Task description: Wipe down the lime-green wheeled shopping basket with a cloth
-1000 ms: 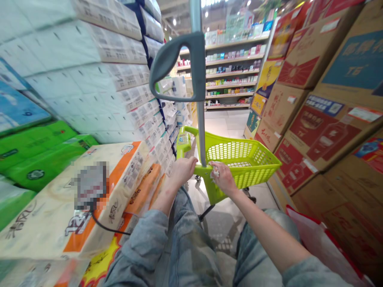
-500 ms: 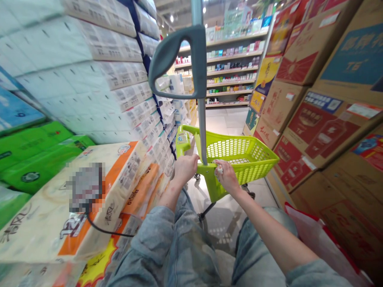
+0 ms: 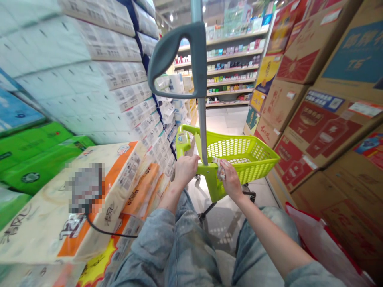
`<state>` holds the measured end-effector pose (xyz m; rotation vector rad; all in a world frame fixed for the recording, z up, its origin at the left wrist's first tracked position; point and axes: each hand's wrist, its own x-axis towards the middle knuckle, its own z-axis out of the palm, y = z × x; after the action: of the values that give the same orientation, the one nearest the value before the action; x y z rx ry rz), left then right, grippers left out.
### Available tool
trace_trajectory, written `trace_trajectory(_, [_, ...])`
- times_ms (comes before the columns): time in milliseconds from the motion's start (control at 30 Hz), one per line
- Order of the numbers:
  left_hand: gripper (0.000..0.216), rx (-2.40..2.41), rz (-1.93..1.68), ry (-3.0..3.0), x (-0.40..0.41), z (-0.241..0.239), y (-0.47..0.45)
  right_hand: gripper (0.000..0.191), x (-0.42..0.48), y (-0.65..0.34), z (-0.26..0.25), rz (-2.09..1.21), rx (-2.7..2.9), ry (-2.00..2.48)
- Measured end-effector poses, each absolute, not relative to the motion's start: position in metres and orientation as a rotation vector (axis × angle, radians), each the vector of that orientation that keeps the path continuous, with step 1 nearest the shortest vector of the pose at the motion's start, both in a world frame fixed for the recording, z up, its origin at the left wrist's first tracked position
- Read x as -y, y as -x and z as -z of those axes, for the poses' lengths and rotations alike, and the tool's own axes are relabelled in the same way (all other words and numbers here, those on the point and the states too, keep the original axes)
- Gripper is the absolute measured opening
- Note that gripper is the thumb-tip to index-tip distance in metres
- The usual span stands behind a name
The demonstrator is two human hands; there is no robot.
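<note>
A lime-green wheeled shopping basket point(image 3: 214, 187) stands before my knees, its perforated tub pointing away to the right. A grey pole point(image 3: 202, 131) rises from its near rim to a dark grey loop handle point(image 3: 200, 63). My left hand point(image 3: 186, 169) is closed on the near rim, just left of the pole. Right of the pole, my right hand point(image 3: 231, 181) pinches a crumpled whitish wipe or tissue point(image 3: 220, 169) against the same rim. The wipe has brownish or pinkish marks. My fingers cover part of it.
Stacked tissue packs point(image 3: 125, 71) rise on the left. A nearer cream-and-orange pack point(image 3: 44, 191) carries a blurred-out device with a black cable point(image 3: 104, 230). Cardboard cartons point(image 3: 320, 127) line the right, above a red-edged white bag point(image 3: 317, 235). Product shelves point(image 3: 230, 71) stand ahead beyond the tiled floor.
My right hand has shifted slightly right and down along the rim, and more of the wipe shows. The left hand and the basket stay in place.
</note>
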<state>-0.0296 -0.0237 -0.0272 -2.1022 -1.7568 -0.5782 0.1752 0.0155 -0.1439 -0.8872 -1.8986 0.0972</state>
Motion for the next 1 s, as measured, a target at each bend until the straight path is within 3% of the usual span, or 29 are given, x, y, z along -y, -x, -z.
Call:
trace_trajectory(333, [0.026, 1.757, 0.685, 2.101, 0.021, 0.03, 0.017, 0.039, -0.007, -0.139, 0.107, -0.284, 1.821, 0.888])
trace_trajectory(633, [0.017, 1.745, 1.537, 2.091, 0.008, 0.023, 0.03, 0.038, -0.007, -0.135, 0.085, -0.469, 1.778, 0.874])
trace_trajectory(1000, [0.018, 1.971, 1.501, 1.958, 0.001, 0.027, 0.022, 0.039, -0.017, -0.112, 0.083, -0.233, 1.666, 0.941])
